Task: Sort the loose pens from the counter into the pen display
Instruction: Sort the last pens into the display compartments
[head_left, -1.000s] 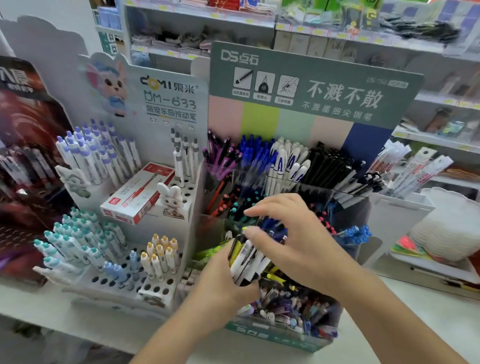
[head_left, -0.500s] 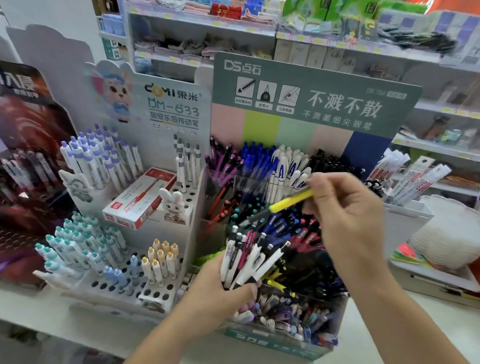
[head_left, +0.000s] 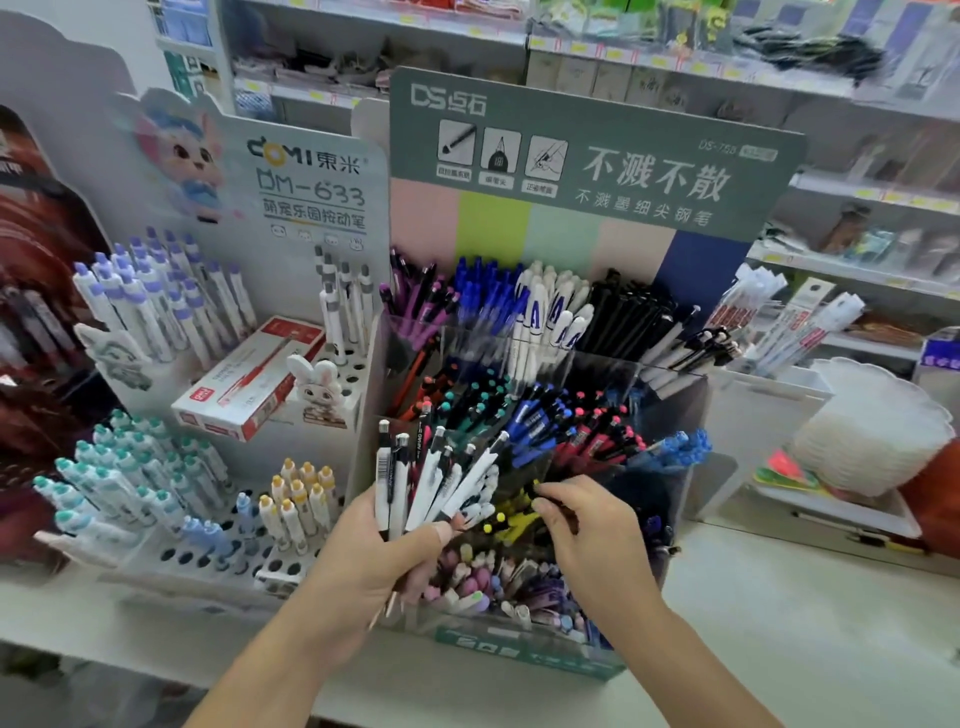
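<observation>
The green-topped pen display (head_left: 597, 156) stands at the middle of the counter, its clear compartments packed with purple, blue, white, black, red and yellow pens. My left hand (head_left: 374, 561) grips a fanned bundle of loose pens (head_left: 431, 478), mostly white and dark ones, upright in front of the display's left side. My right hand (head_left: 587, 530) is low at a front compartment, thumb and forefinger pinched on the end of a yellow pen (head_left: 514, 517) that lies among other yellow pens there.
A white cartoon-rabbit pen stand (head_left: 311, 171) with a red and white box (head_left: 249, 384) sits to the left. A stack of white goods (head_left: 872, 426) and trays stand at right. Bare white counter (head_left: 779, 623) lies at front right; store shelves are behind.
My right hand pulled a yellow pen out of the bundle, lifted it, then dropped down to the front yellow-pen compartment. My left hand kept hold of the bundle.
</observation>
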